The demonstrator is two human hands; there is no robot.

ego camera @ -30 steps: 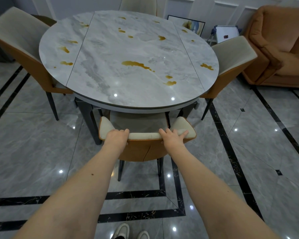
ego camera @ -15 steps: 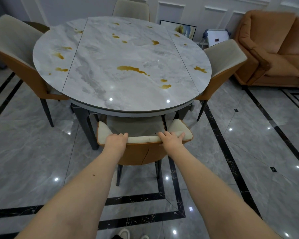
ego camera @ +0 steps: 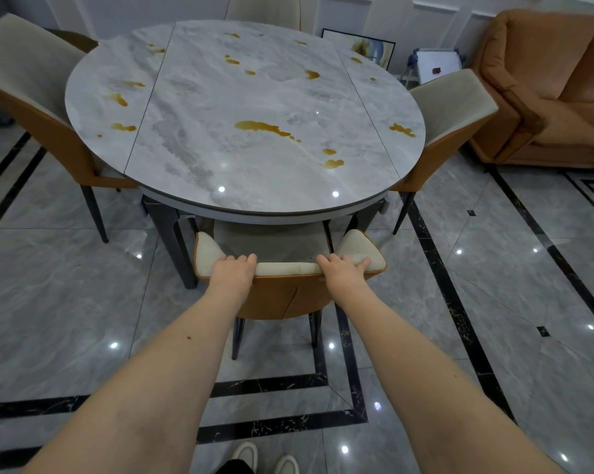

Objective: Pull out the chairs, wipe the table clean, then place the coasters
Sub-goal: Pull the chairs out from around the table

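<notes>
Chair nearest the person stands at the near edge of the round counter, its seat tucked under. Both hands grip its backrest top: left hand and right hand, fingers curled over the pale cushion. Yellow spills dot the marble top.

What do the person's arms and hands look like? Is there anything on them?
Both arms are bare, with no sleeves in view. The left hand and right hand wear no gloves, rings or watch. The left arm has a small dark mole.
</notes>
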